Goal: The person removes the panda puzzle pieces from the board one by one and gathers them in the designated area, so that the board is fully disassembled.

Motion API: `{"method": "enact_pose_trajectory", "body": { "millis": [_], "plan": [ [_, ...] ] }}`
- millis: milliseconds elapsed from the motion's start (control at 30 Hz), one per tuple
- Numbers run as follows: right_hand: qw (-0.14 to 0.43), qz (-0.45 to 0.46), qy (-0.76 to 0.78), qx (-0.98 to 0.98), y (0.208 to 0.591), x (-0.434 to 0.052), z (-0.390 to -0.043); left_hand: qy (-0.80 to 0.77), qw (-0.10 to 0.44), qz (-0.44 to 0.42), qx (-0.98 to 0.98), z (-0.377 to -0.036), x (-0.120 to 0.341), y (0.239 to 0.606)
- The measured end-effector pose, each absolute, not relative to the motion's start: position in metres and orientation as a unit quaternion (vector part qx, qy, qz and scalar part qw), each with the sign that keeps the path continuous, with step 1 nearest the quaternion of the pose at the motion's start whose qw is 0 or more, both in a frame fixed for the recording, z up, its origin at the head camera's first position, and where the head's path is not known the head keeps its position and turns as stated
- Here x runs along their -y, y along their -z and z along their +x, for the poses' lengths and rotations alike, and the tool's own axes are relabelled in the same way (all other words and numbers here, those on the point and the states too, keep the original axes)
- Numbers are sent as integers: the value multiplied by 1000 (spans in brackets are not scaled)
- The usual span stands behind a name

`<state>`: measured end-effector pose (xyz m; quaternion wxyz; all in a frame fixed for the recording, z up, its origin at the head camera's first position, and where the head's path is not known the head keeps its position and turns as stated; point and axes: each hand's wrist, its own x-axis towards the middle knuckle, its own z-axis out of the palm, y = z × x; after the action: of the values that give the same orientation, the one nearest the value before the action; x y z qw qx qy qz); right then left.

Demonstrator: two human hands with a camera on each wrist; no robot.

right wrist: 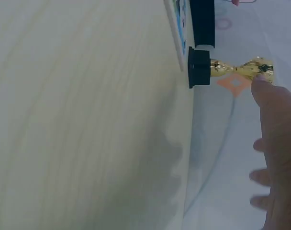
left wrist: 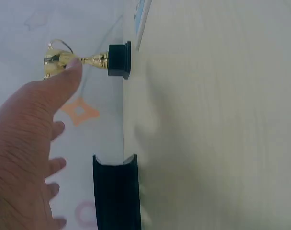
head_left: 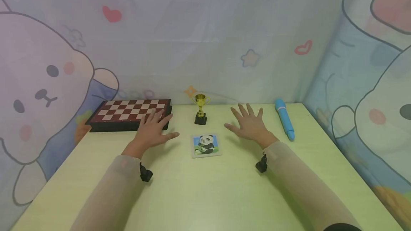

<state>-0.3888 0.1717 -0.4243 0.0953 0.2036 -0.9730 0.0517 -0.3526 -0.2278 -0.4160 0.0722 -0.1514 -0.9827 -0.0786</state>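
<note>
As a person is holding both arms out over a pale table (head_left: 205,195), the left hand (head_left: 151,129) and the right hand (head_left: 250,124) are hovering palm down above its far half, holding nothing. On each hand the fingers are spreading apart, the thumbs pointing inward toward each other. A square panda picture (head_left: 206,145) is lying flat between the two hands, nearer the table's far edge than its near one. Behind it, a gold trophy (head_left: 200,111) is standing upright on a black base close to the far edge, well apart from both hands in the head view.

At the table's far left corner, a red-and-white chessboard (head_left: 128,113) is resting on its dark underside, the left hand's fingers overlapping its near right corner from above. Near the far right corner, a blue rod (head_left: 284,118) with a pale band is lying at a slant, its thick end reaching the far edge and its narrow end pointing toward the near side, just beyond the right hand.

Light-colored sleeves (head_left: 112,191) are covering both forearms, and small black devices (head_left: 146,174) are sitting at the wrists. A pastel cloth (head_left: 199,45) printed with hearts, stars and cartoon animals is hanging behind the far edge.
</note>
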Motion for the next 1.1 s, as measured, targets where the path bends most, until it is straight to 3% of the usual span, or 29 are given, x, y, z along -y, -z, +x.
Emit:
{"method": "enact_pose_trajectory", "body": {
  "millis": [100, 333, 433, 800, 1100],
  "plan": [
    [96, 256, -121, 954, 424, -163, -392, 140, 65, -194, 969, -351, 215, 417],
    [-38, 340, -304, 889, 440, -125, -401, 228, -47, -238, 943, -348, 180, 440],
    [-57, 344, -338, 874, 452, -108, -403, 219, -78, -251, 940, -349, 171, 453],
    [11, 416, -357, 836, 482, -85, -413, 227, -67, -256, 937, -353, 174, 477],
    [15, 381, -309, 871, 483, -83, -410, 233, -79, -251, 936, -355, 174, 475]
  ]
}}
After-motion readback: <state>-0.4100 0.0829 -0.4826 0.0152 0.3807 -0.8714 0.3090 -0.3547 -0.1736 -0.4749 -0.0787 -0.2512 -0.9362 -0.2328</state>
